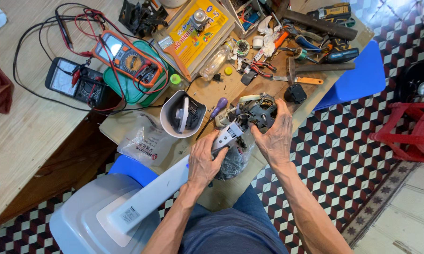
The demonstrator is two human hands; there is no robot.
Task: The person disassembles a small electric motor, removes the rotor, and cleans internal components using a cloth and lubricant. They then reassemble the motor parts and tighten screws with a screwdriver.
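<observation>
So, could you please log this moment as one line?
left hand: grips white stand | right hand: on motor | nearby: screwdriver, white cover

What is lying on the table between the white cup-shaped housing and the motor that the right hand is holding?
In the head view, a purple-handled screwdriver lies between the white housing and the motor under the right hand, its shaft pointing toward the person.

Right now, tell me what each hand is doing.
Left hand: closed around the white fan stand.
Right hand: gripping the fan motor.
</observation>
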